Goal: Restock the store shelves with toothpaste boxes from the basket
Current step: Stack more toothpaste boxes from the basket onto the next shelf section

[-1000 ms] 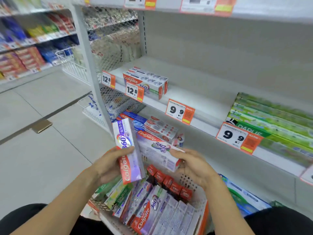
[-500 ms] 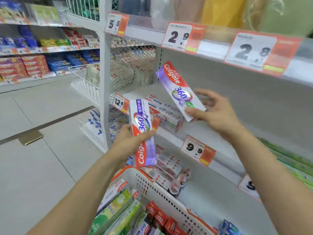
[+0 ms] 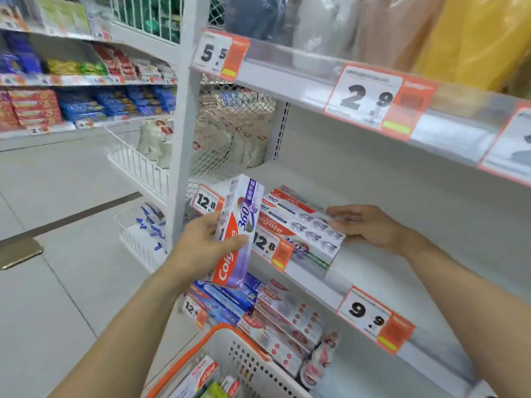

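left hand grips toothpaste box — right hand flat on shelved boxes, price tag in front.

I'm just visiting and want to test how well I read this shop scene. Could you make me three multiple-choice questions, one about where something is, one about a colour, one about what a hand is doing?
1. Where does the right hand rest?
A. In the basket
B. On the stack of boxes on the 12.8 shelf
C. On the 2.9 price tag

2. What colour is the rim of the basket?
A. Orange
B. Blue
C. Black

3. What is the left hand doing?
A. Hanging idle
B. Pressing flat on the shelf
C. Gripping an upright purple toothpaste box

Answers:
1 B: its fingers lie on the right end of the stacked boxes on the shelf.
2 A: an orange band edges the white perforated wall.
3 C: thumb and fingers wrap the purple toothpaste box, held in front of the shelf edge.
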A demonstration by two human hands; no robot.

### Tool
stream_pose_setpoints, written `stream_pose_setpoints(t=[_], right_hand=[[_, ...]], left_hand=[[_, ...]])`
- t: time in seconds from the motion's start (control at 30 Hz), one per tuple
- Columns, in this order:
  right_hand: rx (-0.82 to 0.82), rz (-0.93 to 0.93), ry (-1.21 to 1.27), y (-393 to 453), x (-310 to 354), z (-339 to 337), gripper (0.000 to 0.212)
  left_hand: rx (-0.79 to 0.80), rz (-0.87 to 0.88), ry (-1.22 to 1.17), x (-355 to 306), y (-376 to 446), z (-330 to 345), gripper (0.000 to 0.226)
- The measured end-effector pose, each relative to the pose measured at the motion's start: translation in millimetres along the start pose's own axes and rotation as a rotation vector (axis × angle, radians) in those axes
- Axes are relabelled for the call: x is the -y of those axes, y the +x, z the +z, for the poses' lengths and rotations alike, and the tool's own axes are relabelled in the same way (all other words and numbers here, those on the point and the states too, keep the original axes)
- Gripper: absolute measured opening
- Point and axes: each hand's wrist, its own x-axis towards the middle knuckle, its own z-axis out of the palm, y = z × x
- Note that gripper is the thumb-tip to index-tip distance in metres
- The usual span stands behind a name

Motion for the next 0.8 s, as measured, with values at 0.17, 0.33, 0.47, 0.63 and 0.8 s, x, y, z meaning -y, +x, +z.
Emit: stream_pose_setpoints(t=[0.17, 0.33, 0.47, 0.63, 0.8], right_hand=[[-0.051, -0.086, -0.263, 2, 30, 1, 0.025], [-0.001, -0.472, -0.660, -2, 106, 61, 0.061], [0.273, -0.507, -0.989, 8, 141, 117, 0.071], [0.036, -0.459, -1.021, 40, 168, 114, 0.043], [-0.195, -0.229, -0.855, 94, 166, 128, 0.036]], left_hand=[[0.042, 0.148, 0.186, -2, 22, -12, 0.026], [0.283, 0.231, 0.394, -4, 41, -29, 0.044], [0.322, 0.296, 0.384, -17, 51, -31, 0.046], [-0.317, 0.433, 0.549, -12, 65, -30, 0.059], [-0.183, 0.391, 0.664, 21, 75, -20, 0.065]])
